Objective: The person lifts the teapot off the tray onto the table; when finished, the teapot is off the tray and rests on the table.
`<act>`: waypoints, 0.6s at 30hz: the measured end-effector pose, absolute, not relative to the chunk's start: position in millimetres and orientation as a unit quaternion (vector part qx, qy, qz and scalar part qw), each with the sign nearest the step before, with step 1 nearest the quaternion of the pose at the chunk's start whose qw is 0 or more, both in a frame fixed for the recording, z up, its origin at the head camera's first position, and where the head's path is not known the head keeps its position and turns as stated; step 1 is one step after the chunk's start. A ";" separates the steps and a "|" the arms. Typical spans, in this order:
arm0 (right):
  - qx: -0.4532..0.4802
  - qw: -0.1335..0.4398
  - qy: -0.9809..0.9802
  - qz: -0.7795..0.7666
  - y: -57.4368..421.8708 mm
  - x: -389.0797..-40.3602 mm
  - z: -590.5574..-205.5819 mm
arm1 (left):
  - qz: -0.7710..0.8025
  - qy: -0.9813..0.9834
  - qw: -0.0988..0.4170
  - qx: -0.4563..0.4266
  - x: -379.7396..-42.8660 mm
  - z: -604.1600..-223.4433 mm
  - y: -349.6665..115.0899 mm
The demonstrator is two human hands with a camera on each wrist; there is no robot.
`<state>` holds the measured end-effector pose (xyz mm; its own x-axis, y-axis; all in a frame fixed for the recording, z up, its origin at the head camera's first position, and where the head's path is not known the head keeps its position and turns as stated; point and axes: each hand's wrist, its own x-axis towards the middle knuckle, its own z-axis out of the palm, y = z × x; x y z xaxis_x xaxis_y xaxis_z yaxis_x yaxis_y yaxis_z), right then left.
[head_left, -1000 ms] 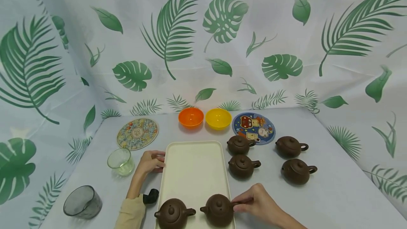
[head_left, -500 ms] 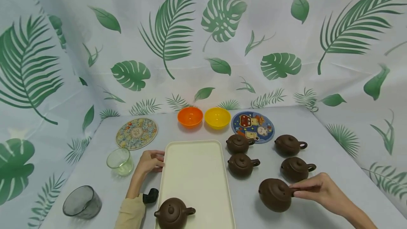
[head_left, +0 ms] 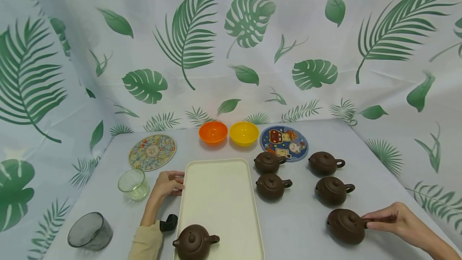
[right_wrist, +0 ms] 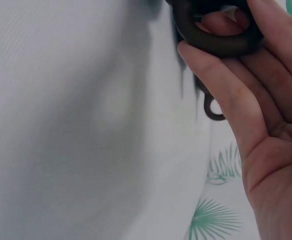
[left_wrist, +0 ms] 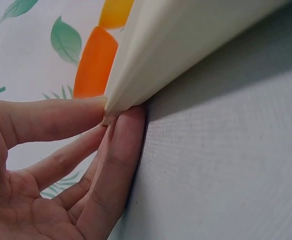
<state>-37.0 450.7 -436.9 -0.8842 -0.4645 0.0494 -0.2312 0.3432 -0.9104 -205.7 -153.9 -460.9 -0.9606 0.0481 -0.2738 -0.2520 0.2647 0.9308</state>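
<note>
My right hand pinches the looped handle of a dark brown teapot at the right front of the table. I cannot tell whether this teapot's base touches the cloth. My left hand grips the left rim of a cream tray, thumb above and fingertips under the edge, as the left wrist view shows. Another brown teapot sits upright on the tray's near left part. Several like teapots stand right of the tray, one of them just behind the held one.
An orange bowl and a yellow bowl stand at the back. A floral round mat lies back left, a blue cartoon mat back right. Left of the tray are a greenish glass and a grey glass.
My right hand has lifted the teapot off the tray's near right part and carried it to the right, behind it the pair of teapots. My left hand stays at the tray's rim.
</note>
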 end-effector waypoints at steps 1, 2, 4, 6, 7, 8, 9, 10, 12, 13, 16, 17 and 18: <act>-0.213 0.108 0.813 -0.531 451.5 -37.4 -438.2 | 0.603 0.786 0.124 -0.063 -206.0 -461.0 -154.2; -0.212 0.107 0.814 -0.530 452.0 -37.8 -439.2 | 0.603 0.786 0.124 -0.063 -206.3 -461.2 -154.5; -0.210 0.105 0.818 -0.526 452.7 -38.2 -440.6 | 0.602 0.786 0.124 -0.061 -206.3 -461.8 -154.6; -0.207 0.104 0.822 -0.521 453.0 -38.1 -441.3 | 0.601 0.787 0.123 -0.062 -205.9 -462.7 -154.5; -0.205 0.104 0.824 -0.518 452.9 -38.1 -441.6 | 0.601 0.787 0.123 -0.063 -205.6 -462.8 -154.5; -0.202 0.102 0.828 -0.512 452.9 -38.0 -441.9 | 0.601 0.787 0.122 -0.064 -205.4 -462.8 -154.4; -0.199 0.101 0.832 -0.508 452.9 -37.8 -442.2 | 0.601 0.787 0.121 -0.065 -205.3 -462.7 -154.3; -0.197 0.100 0.836 -0.502 452.7 -37.7 -442.4 | 0.602 0.787 0.121 -0.065 -205.1 -462.2 -154.2; -0.192 0.100 0.842 -0.493 452.6 -37.4 -442.0 | 0.603 0.786 0.120 -0.066 -205.2 -461.5 -154.0; -0.189 0.098 0.847 -0.486 452.2 -37.3 -441.1 | 0.603 0.786 0.121 -0.064 -205.3 -460.9 -153.8; -0.176 0.097 0.859 -0.470 448.3 -37.8 -433.5 | 0.606 0.783 0.125 -0.063 -205.4 -459.6 -153.6; -0.171 0.095 0.863 -0.465 444.9 -38.4 -429.5 | 0.605 0.783 0.126 -0.061 -205.5 -460.0 -153.9; -0.164 0.091 0.868 -0.459 440.2 -39.0 -424.7 | 0.605 0.784 0.126 -0.063 -205.5 -460.2 -154.0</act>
<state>-39.0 440.2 -424.7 -0.9297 -0.3681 -0.0069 -0.2017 0.5249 -0.8269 -205.5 -154.0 -460.2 -0.9603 0.0542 -0.2737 -0.2511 0.2601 0.9324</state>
